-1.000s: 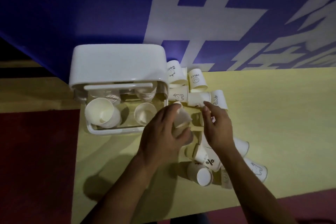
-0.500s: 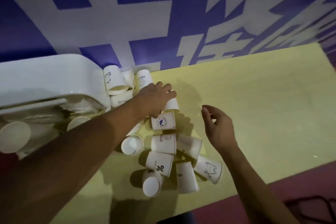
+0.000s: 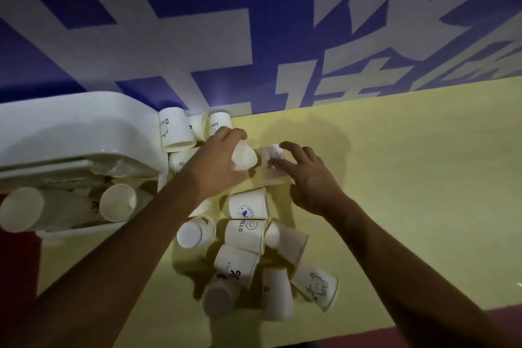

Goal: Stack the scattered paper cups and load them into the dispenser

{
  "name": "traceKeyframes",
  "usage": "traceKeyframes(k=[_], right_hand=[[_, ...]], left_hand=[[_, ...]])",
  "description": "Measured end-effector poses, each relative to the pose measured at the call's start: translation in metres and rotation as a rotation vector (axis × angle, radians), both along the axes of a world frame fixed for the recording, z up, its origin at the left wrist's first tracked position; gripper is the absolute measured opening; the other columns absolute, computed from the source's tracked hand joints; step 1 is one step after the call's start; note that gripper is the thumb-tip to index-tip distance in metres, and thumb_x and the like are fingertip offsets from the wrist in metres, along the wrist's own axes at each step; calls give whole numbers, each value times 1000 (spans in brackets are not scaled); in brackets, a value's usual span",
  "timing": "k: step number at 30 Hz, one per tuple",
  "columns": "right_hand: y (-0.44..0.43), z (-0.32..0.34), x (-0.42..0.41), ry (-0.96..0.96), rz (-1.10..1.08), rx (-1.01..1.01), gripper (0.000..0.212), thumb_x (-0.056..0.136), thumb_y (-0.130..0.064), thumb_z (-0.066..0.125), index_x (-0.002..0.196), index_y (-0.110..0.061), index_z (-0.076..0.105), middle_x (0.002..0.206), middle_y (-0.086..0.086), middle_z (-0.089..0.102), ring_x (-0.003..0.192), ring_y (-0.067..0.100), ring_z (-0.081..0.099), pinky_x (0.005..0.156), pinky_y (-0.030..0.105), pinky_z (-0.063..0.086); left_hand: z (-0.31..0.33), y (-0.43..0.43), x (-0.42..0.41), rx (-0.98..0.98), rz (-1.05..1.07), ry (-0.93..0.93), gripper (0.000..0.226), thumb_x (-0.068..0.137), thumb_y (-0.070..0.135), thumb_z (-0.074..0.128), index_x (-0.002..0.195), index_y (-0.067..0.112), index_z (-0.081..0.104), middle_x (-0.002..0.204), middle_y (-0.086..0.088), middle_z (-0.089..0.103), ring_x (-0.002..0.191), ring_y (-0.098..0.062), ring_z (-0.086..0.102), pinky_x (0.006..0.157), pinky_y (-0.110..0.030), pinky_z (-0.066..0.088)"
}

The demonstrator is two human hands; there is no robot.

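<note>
My left hand (image 3: 219, 162) grips a white paper cup (image 3: 244, 157) lifted a little above the yellow table (image 3: 409, 178). My right hand (image 3: 306, 175) reaches with fingers spread onto another cup (image 3: 271, 154) just right of it, touching its side. Several more printed cups lie scattered below the hands, among them a "HELLO" cup (image 3: 245, 234) and a bear cup (image 3: 316, 287). The white dispenser (image 3: 70, 133) stands at the left, with cup stacks (image 3: 118, 202) showing at its open front.
A blue wall with large white characters (image 3: 254, 37) rises right behind the table. Upright cups (image 3: 175, 133) stand between the dispenser and the wall. Red floor (image 3: 17, 263) lies left of the table; the table's front edge runs along the bottom right.
My left hand has picked a cup up from the pile. My right hand moved up and left from open table onto the neighbouring cup. The view has shifted slightly.
</note>
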State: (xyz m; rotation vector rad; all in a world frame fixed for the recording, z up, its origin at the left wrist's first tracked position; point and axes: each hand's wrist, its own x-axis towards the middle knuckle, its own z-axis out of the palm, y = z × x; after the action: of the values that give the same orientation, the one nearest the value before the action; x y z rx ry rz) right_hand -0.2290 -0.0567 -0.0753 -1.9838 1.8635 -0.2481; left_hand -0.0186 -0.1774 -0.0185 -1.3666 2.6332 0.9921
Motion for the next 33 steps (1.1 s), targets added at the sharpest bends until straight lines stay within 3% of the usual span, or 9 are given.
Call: traceKeyframes(k=[5,8,11,14,16,19,25,27,33], right_hand=[[-25,-7,-26,332,418,27,96,76,1,76,153,-40,38,166,6,24,128,35,44,90,45,53],[-38,-5,-24,419,557,0,86,86,2,70,157,-30,34,168,5,22,125,32,47,90,41,53],[-43,-3,-10,554,724,42,75,99,-9,56,161,-29,19,171,0,7,142,29,33,101,40,44],[-43,-8,-2,607,747,-22,71,96,-21,63,158,-28,27,167,1,24,138,26,41,97,39,43],[-45,-9,0,610,668,-50,71,86,-33,72,150,-24,44,155,5,45,124,27,54,88,40,48],[-39,-3,-3,445,411,-68,78,74,-49,80,139,-16,55,133,8,62,108,29,63,82,40,51],[-6,37,25,-53,-178,-76,83,82,-56,77,148,-19,43,135,3,62,113,24,60,88,36,51],[3,51,51,-231,-254,-103,81,82,-55,77,146,-19,43,134,-4,61,106,16,59,83,31,50],[11,86,150,-510,-262,-150,70,81,-44,82,139,-23,49,128,-16,58,107,2,58,77,12,42]], left_hand=[[20,37,36,74,253,269,61,80,34,85,131,33,51,132,19,47,115,-2,47,87,-24,43],[11,48,48,66,280,296,54,87,31,78,135,28,52,135,14,50,118,-1,47,95,-23,42],[4,53,55,66,316,280,60,83,31,82,136,27,53,136,12,52,118,2,46,94,-1,32],[1,53,63,57,345,266,70,77,32,87,137,28,52,137,11,54,119,3,44,94,0,30],[4,55,71,87,382,267,73,75,40,88,138,32,52,136,14,54,119,-1,46,97,-14,37],[8,59,85,73,367,312,60,85,45,78,138,31,52,136,16,54,119,-1,48,97,-27,42],[18,75,123,73,372,490,49,93,47,62,138,32,50,133,13,58,121,-5,55,95,-27,48],[23,78,140,57,377,507,59,86,45,74,138,33,49,132,14,59,120,-8,57,91,-29,52],[43,79,201,-19,369,491,73,67,46,91,130,34,56,127,24,54,116,8,51,85,-3,41]])
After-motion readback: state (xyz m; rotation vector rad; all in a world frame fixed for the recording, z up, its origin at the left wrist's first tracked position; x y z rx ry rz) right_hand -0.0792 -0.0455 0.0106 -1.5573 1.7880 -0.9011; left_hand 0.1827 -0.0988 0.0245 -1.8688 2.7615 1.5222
